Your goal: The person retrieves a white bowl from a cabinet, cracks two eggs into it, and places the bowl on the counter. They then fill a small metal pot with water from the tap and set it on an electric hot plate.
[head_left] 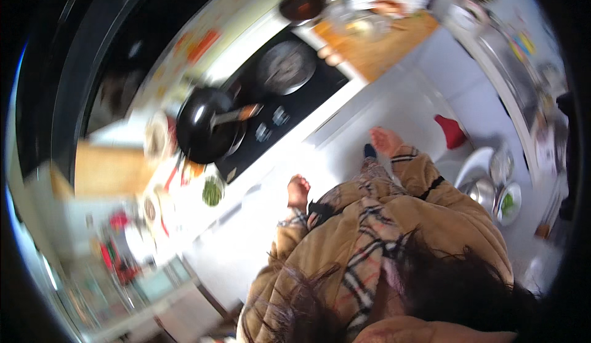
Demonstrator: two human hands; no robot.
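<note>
My left hand [298,191] hangs in front of the counter with its fingers loosely bent and nothing in it. Off to the right, my right hand [386,141] is held out with its fingers stretched and is empty too; both are a little blurred. Ahead of them on the black cooktop [308,112] stands a black wok [196,121], with a wooden-handled spatula [237,115] lying across it. A round pan or lid [286,66] covers the farther burner. Two eggs [330,55] rest beside the cooktop's right edge.
A wooden board [394,51] carrying food and bags lies at the back right. A bowl of green vegetables [212,190] sits left of the cooktop. At right are a metal bowl [483,192], a plate with greens [508,203] and a red cloth-like thing [450,132].
</note>
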